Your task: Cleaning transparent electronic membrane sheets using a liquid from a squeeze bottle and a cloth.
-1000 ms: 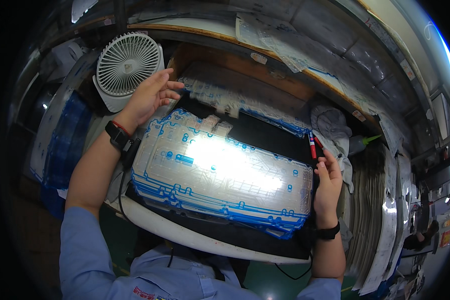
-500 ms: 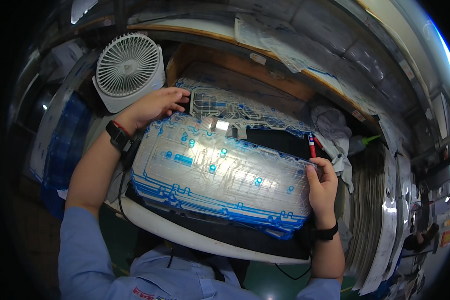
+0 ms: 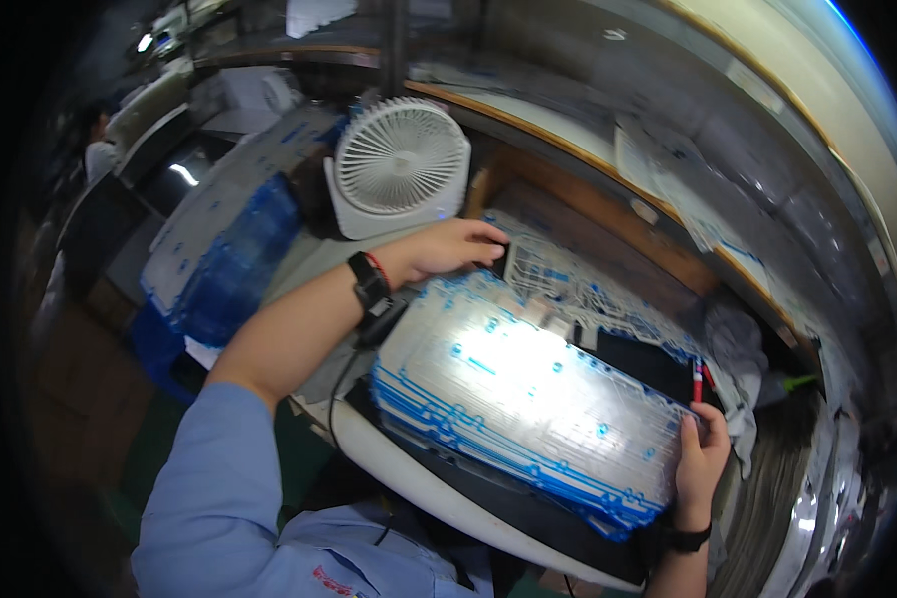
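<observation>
In front of me lies a stack of clear plastic circuit membrane sheets [image 3: 528,389] with blue traces, its top glaring with light. My right hand [image 3: 701,458] holds the stack's right end, thumb on top and fingers round the edge. At the far left corner, my left hand [image 3: 458,246] has its fingers bent and drawn together; whatever is between them is too small to make out. Just beyond the stack, more circuit membrane sheets [image 3: 578,289] lie against a wooden board. A red pen [image 3: 698,381] stands out beside my right fingertips.
A white fan [image 3: 401,164] stands behind my left hand. To the left is another pile of blue-edged sheets [image 3: 234,259]. A grey cloth [image 3: 736,344] and a green-tipped bottle [image 3: 795,383] lie at the right, near stacked sheets [image 3: 767,498]. A wood-edged shelf [image 3: 568,135] runs across the back.
My view has turned to the left, so everything sits farther right and lower. The left fingers look more drawn together. My right hand stays on the stack's right end.
</observation>
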`<state>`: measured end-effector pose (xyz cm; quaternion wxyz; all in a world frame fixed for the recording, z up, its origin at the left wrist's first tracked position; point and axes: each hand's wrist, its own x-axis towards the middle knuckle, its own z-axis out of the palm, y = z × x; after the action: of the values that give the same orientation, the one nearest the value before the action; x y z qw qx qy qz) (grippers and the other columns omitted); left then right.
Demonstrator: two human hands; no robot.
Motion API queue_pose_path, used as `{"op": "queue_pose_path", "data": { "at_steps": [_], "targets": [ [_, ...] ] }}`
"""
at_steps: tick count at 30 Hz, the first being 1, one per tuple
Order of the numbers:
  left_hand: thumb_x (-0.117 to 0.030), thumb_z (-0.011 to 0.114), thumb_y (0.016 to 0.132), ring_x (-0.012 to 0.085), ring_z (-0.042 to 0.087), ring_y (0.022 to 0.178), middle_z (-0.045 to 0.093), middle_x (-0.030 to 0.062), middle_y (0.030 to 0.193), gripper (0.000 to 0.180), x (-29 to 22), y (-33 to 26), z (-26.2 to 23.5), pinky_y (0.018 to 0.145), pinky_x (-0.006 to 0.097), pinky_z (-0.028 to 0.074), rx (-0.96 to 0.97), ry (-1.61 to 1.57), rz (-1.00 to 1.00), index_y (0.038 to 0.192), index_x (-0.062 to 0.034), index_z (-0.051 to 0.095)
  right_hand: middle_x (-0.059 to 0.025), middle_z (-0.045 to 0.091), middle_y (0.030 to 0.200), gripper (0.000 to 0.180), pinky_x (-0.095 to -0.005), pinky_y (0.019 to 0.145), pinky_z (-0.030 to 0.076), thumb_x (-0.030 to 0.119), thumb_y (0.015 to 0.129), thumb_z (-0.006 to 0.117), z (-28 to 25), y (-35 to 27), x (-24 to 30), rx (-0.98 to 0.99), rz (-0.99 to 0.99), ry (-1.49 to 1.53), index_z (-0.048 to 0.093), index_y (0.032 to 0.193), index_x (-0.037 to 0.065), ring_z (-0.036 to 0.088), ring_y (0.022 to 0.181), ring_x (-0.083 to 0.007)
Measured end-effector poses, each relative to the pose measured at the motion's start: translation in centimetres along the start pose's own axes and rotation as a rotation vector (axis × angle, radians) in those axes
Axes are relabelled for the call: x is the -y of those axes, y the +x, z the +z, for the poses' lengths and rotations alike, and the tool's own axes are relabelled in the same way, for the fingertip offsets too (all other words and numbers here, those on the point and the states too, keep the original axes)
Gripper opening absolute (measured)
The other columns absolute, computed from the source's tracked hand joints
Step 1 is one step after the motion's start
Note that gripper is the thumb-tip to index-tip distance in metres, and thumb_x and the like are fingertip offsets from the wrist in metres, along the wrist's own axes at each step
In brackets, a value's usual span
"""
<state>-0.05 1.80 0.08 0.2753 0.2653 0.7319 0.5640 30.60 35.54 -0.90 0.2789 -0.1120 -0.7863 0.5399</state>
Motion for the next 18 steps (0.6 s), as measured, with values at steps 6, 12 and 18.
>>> {"op": "queue_pose_path", "data": {
  "at_steps": [6,12,18],
  "targets": [
    [-0.022,0.054,0.097,0.0132,0.057,0.097,0.061,0.0086,0.117,0.038,-1.3,-2.2,0.1,0.086,0.026,0.044,0.126,0.063,0.072,0.130,-0.0029,0.055,0.0015,0.054,0.087,0.016,-0.0181,0.071,0.037,0.004,0.089,0.059,0.4,0.1,0.1,0.024,0.018,0.011,0.057,0.105,-0.001,0.048,0.077,-0.0046],
    [-0.020,0.059,0.093,0.0078,0.051,0.077,0.059,0.0008,0.095,0.034,1.3,-0.1,-1.0,0.070,0.022,0.045,-0.220,-0.364,0.120,0.121,0.0002,0.059,0.0017,0.054,0.087,0.015,-0.0176,0.071,0.037,0.004,0.090,0.059,0.5,0.2,0.4,0.018,0.005,0.032,0.057,0.105,-0.001,0.047,0.077,-0.0039],
    [-0.022,0.056,0.095,0.0056,0.049,0.064,0.056,-0.0009,0.077,0.021,0.4,-0.6,-0.5,0.056,0.020,0.041,-0.127,-0.030,-0.040,0.100,-0.0024,0.060,0.0017,0.054,0.087,0.015,-0.0176,0.071,0.037,0.003,0.091,0.058,0.2,0.1,0.4,0.027,0.008,0.051,0.057,0.105,-0.001,0.047,0.077,-0.0038]
  ]
}}
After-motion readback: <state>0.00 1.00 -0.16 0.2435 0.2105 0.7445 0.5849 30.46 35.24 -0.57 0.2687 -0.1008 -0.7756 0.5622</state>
